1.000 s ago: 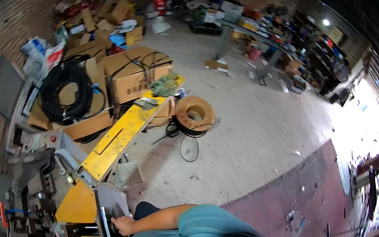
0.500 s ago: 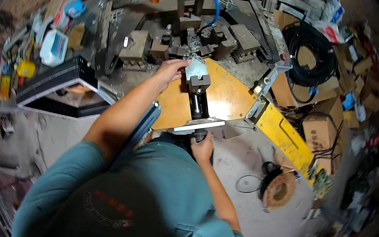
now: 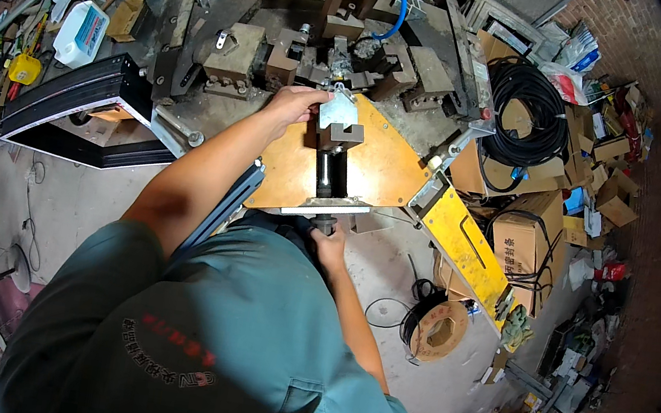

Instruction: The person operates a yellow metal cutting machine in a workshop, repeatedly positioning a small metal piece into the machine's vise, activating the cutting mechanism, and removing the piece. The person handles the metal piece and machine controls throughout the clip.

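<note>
Two hands at work on one press-like fixture, seen from above the person's head. Left hand (image 3: 293, 102): arm stretched forward and up the picture, forearm nearly straight, fingers curled and pinching the left edge of a small grey metal plate (image 3: 337, 109) at the top of the fixture. Right hand (image 3: 330, 245): drawn in close to the body, elbow bent, fingers wrapped shut around the dark handle (image 3: 324, 224) that sticks out below the fixture's lower bar; how tightly, cannot be told, as the teal shirt (image 3: 232, 338) hides part of the wrist. Fixture: a dark cylinder (image 3: 330, 172) with its long axis running up and down the picture, from the right hand toward the left hand, topped by a notched steel block (image 3: 342, 133) just under the plate. It sits on an orange board (image 3: 380, 167) laid on the desk (image 3: 190, 111). Key relation: the plate lies at the far end of the cylinder's axis, the handle at the near end; the left hand is the one at the plate, the right hand well apart from it. Around: heavy steel blocks (image 3: 232, 61) beyond the plate, a black framed panel (image 3: 72, 92) to the left, a white bottle (image 3: 81, 33), a yellow beam (image 3: 463, 245) to the right, a coil of black cable (image 3: 532, 109), cardboard boxes (image 3: 519, 241), and a cable reel (image 3: 436, 331) on the floor.
</note>
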The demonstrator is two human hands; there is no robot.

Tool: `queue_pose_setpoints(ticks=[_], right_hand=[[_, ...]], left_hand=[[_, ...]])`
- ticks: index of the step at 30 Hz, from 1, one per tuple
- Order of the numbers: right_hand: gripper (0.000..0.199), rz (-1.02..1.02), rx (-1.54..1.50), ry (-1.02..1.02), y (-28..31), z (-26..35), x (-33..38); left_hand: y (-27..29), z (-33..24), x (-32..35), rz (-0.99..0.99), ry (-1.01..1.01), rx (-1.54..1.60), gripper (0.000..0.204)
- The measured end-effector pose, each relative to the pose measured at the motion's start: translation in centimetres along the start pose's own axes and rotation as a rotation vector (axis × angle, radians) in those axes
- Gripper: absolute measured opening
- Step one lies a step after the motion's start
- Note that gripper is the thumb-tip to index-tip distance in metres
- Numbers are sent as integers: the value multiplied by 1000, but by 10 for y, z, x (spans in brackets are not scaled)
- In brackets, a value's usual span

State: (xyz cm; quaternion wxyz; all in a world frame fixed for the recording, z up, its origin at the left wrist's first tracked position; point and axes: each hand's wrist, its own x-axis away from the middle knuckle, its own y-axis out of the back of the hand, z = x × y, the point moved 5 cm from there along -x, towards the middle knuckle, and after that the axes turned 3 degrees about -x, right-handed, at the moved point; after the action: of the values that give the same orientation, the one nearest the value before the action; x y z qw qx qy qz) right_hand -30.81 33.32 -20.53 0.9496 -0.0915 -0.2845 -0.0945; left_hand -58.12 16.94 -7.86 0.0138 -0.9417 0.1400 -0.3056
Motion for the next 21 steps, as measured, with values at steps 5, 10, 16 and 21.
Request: queue_pose_setpoints(ticks=[5,10,16,21], right_hand=[[24,194,-62,-174,1,0,-3],[55,-457,791,222,-19,33,20],[18,307,-357,-285,-5,3,-1],[57,-448,760,177,-21,49,33]], left_hand=[[2,1,-6,-13,-42,-11,42],[4,9,-10,20,-98,23,40],[3,13,-11,-1,-105,78,39],[-1,4,-5,-3,-115,68,37]])
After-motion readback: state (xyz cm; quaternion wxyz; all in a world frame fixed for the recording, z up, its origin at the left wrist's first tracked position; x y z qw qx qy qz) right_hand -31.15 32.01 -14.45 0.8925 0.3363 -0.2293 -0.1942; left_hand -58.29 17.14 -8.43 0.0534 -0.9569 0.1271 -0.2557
